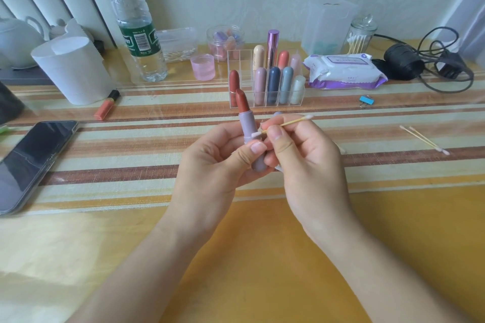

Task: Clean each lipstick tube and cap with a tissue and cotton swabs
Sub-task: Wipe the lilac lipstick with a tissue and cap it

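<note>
The lilac lipstick tube [248, 127], red bullet showing, stands upright over mid-table, gripped low by the curled fingers of the left hand [210, 165]; the right hand [307, 162] pinches a cotton swab [291, 122] whose tip touches the tube's collar. Bare striped cloth [131, 155] spreads either side, from the phone [34, 162] at left to two spare swabs [425, 140] at right, the clear organiser [265, 92] just behind. Fingers hide the tube's base.
</note>
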